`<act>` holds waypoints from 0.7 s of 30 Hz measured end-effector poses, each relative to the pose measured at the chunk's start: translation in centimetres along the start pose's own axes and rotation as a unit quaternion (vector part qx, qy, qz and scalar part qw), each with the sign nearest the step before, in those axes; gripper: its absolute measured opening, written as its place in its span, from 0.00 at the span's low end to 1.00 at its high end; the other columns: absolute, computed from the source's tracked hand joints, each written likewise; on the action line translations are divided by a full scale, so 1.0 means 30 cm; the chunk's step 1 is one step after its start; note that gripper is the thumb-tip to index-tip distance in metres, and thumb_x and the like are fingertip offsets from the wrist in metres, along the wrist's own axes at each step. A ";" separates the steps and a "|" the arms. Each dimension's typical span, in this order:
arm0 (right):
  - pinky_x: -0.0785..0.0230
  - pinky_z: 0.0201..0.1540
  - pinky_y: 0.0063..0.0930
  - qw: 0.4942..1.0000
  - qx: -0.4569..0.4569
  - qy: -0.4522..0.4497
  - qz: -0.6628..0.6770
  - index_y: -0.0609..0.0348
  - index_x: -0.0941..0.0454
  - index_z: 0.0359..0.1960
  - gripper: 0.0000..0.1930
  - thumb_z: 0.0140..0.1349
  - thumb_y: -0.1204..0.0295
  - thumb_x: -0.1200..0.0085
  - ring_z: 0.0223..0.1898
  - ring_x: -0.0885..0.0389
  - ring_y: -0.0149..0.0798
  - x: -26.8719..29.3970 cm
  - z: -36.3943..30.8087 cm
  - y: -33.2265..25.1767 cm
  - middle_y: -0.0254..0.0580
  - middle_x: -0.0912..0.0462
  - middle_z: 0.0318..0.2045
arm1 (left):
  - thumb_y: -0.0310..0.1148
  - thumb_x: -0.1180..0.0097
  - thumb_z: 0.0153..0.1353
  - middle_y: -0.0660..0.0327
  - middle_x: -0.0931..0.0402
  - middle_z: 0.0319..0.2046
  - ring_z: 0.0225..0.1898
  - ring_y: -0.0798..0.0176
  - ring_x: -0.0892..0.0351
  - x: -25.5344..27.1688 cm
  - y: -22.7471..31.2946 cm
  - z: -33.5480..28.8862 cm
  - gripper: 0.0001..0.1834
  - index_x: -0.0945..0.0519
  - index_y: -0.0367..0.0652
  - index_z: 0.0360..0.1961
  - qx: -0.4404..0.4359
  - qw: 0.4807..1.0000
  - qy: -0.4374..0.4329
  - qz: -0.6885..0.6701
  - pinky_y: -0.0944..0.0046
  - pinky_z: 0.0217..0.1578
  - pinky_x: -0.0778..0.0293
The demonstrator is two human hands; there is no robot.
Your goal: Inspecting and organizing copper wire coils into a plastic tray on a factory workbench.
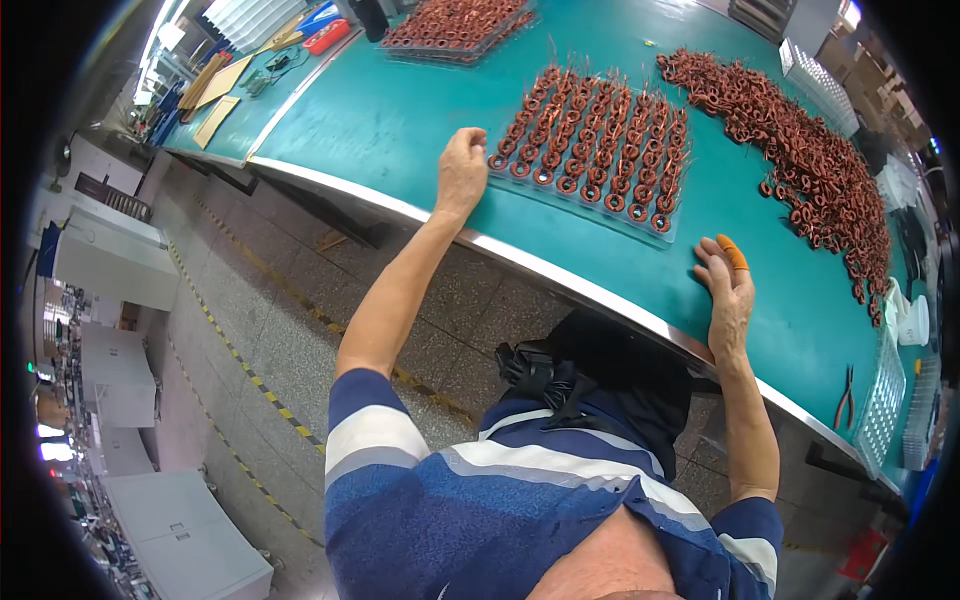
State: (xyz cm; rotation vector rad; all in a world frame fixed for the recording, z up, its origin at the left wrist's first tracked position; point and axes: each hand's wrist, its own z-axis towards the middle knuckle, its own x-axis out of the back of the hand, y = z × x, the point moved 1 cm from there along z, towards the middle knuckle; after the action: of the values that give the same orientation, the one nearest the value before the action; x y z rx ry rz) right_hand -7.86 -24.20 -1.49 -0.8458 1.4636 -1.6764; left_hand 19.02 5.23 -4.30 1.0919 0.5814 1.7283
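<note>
A clear plastic tray [640, 232] lies on the green table, filled with rows of small copper-wire ring coils [592, 140] whose wire ends stick up. At the tray's near left corner is my left hand [462, 175], fingers curled in; what they hold, if anything, is hidden. My right hand [730, 295] rests over the table near the tray's right corner, fingers apart and nothing visible in it. An orange finger cot [733, 252] covers one of its fingers.
A large heap of loose coils [800, 150] spreads along the right. Behind on the left sits another filled tray [455, 35]. Pliers [846, 398] and a white perforated tray [882, 405] lie at the far right. The table's pale front edge [560, 268] runs before me.
</note>
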 end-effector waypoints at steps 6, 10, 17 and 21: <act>0.33 0.61 0.35 0.989 -0.050 0.008 0.138 0.77 0.40 0.61 0.27 0.70 0.64 0.54 0.60 0.29 0.49 0.022 0.079 0.032 0.61 0.30 0.57 | 0.27 0.58 0.63 0.48 0.19 0.39 0.41 0.48 0.19 -0.033 0.045 0.005 0.13 0.25 0.34 0.45 0.000 1.000 -0.012 0.007 0.54 0.45 0.26; 0.37 0.65 0.37 0.978 -0.067 -0.026 0.198 0.80 0.46 0.62 0.30 0.70 0.65 0.55 0.63 0.33 0.51 -0.039 0.191 0.034 0.67 0.35 0.60 | 0.29 0.59 0.65 0.47 0.20 0.43 0.45 0.49 0.19 -0.024 0.026 0.017 0.17 0.26 0.32 0.50 0.013 0.999 -0.031 0.006 0.55 0.48 0.26; 0.28 0.57 0.31 0.975 -0.140 -0.041 0.167 0.80 0.44 0.60 0.25 0.70 0.70 0.57 0.54 0.25 0.49 -0.029 0.358 0.050 0.66 0.30 0.55 | 0.24 0.58 0.61 0.48 0.22 0.47 0.48 0.58 0.23 -0.068 0.025 0.043 0.21 0.29 0.28 0.54 0.197 0.955 -0.031 -0.217 0.65 0.50 0.30; 0.25 0.38 0.19 0.980 -0.163 -0.060 0.092 0.76 0.36 0.56 0.21 0.69 0.68 0.55 0.37 0.20 0.33 -0.019 0.439 0.041 0.51 0.20 0.44 | 0.23 0.53 0.59 0.47 0.24 0.45 0.45 0.60 0.24 -0.048 0.029 0.081 0.24 0.34 0.25 0.57 0.259 0.903 -0.050 -0.339 0.64 0.47 0.29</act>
State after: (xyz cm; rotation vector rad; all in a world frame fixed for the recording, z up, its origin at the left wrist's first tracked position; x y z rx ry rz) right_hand 3.82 -30.38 -1.00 -0.9352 1.7030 -1.2457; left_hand 20.89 3.31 -3.03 1.1375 1.2356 0.9181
